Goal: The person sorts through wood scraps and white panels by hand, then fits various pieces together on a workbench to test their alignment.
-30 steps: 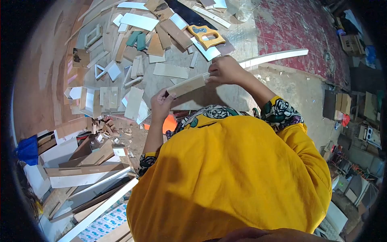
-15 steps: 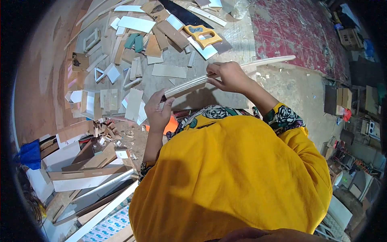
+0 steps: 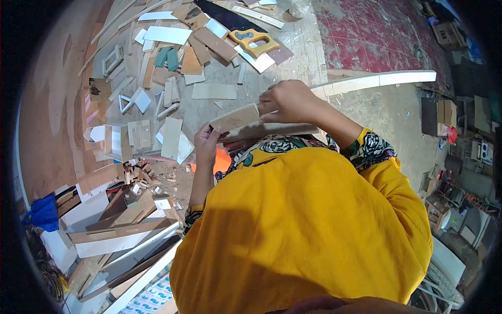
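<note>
My left hand (image 3: 206,142) pinches the left end of a short, flat wooden piece (image 3: 235,118), whose broad face shows. My right hand (image 3: 293,102) has its fingers closed at the right end of that piece. From behind my right hand a long pale wooden strip (image 3: 381,79) runs out to the right; its part behind the hand is hidden. Whether the strip and the short piece are joined cannot be made out. Both hands are above the near edge of the worktable (image 3: 246,94), in front of the yellow shirt.
A handsaw (image 3: 255,43) with a yellow handle lies at the back among white and brown offcuts (image 3: 167,34). Two green blocks (image 3: 167,57) lie left of it. Boards and scraps (image 3: 123,230) are piled at lower left. Boxes (image 3: 445,112) stand at right.
The held wood has turned from edge-on to show its broad face. The long strip now reaches farther right and shows more of its side. The view has shifted slightly.
</note>
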